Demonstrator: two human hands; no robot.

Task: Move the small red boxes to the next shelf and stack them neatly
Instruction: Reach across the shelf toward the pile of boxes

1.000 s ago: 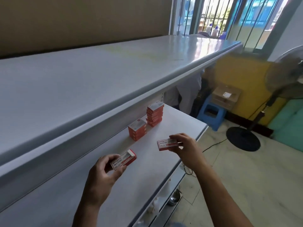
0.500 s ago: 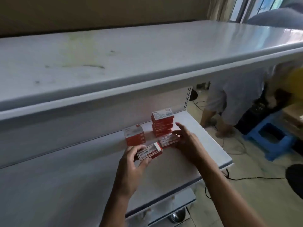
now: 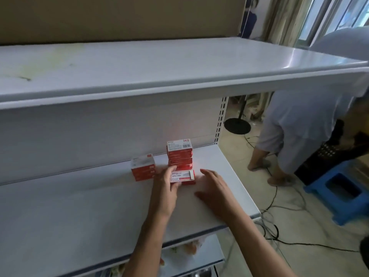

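So, here's what we've got in the head view:

Left hand: our left hand (image 3: pixel 166 185) has its fingers curled round a small red box (image 3: pixel 182 176), thumb on the near edge and fingertips over the far edge. The white label face is up.

Held box: it sits on top of another red box (image 3: pixel 189 182) that lies flat on the middle shelf (image 3: pixel 89 206). We only see a sliver of that lower one poking out at the right, and we can't tell if the held one is fully set down or still a touch above it.

Right hand: our right hand (image 3: pixel 214 189) is empty, fingers spread loose and flat, palm down just right of the held box, not touching it.

Tall stack (image 3: pixel 180 154): several red boxes piled right behind the held box, near the back panel, barcode label on top.

Short stack (image 3: pixel 143 167): lower pile just left of the tall one, beside our left fingers.

Top shelf (image 3: pixel 179 62): white, with some yellowish smudges at the left.

Background: another person (image 3: pixel 295 124) bent over at the right, next to a blue plastic stool (image 3: pixel 337 189), cables (image 3: pixel 279 206) on the floor.
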